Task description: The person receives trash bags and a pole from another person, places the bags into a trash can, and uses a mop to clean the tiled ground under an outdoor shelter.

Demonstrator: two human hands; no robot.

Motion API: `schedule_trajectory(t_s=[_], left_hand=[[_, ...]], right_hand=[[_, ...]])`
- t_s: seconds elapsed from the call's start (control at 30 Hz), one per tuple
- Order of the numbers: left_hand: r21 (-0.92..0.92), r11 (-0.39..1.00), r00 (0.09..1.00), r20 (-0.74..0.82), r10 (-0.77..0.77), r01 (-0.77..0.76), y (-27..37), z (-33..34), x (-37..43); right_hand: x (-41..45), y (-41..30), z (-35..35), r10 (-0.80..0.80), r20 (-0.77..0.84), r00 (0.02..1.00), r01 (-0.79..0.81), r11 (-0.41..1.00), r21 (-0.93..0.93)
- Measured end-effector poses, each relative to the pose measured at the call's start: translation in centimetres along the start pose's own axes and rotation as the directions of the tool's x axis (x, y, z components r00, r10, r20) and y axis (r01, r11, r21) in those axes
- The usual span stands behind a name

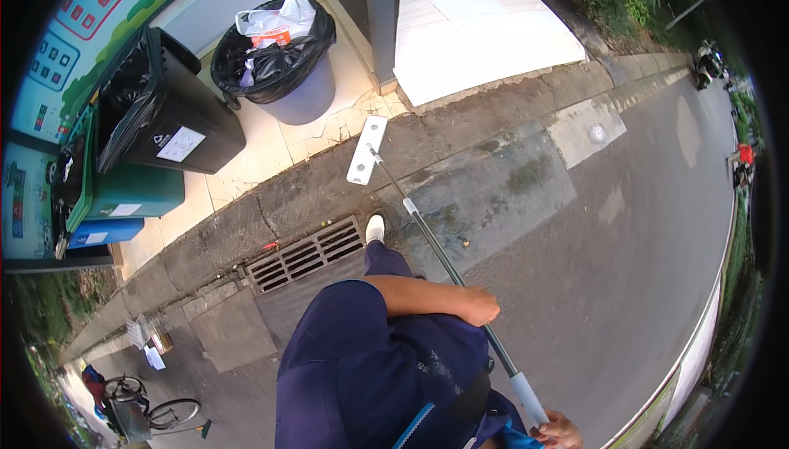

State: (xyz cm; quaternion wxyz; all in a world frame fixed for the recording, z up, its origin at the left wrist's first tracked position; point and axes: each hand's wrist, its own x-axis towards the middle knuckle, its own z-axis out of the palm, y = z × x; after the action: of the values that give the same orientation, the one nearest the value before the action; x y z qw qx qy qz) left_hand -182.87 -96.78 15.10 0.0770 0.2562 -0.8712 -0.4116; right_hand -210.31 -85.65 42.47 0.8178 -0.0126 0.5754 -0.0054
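A flat mop (434, 236) with a long telescopic metal pole slants across the middle of the view. My left hand (478, 305) is closed around the lower part of this pole, in front of my torso. At the bottom right, my right hand (560, 432) grips the end of the pole's white handle sleeve (528, 396); some fingers are hidden. The white rectangular mop head (367, 150) is over the stone kerb (296, 190), at the edge of the tiled platform (246, 177). Whether it touches the surface is unclear. My white shoe (375, 228) is beside a drain grate (308, 255).
A round bin (302, 94) with a black liner and bagged rubbish stands on the platform. Black (209, 134), green (142, 190) and blue (117, 233) bins stand left of it. A bicycle (166, 412) is at lower left, beside boxes (161, 341). A metal post (381, 23) rises behind.
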Motion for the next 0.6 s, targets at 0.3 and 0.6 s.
schedule_trajectory(t_s=[0.3, 0.6], left_hand=[[0.068, 0.981, 0.974, -0.15, -0.169, 0.181, -5.9, -9.3, -1.9], [-0.093, 0.962, 0.712, -0.655, -0.252, 0.255, -14.8, -28.5, -11.6]], right_hand=[[2.6, -11.9, 5.8, -0.084, -0.045, 0.995, 0.07, 0.965, -0.252], [0.8, -30.0, 28.0, -0.39, 0.295, 0.872, 0.488, 0.647, -0.586]])
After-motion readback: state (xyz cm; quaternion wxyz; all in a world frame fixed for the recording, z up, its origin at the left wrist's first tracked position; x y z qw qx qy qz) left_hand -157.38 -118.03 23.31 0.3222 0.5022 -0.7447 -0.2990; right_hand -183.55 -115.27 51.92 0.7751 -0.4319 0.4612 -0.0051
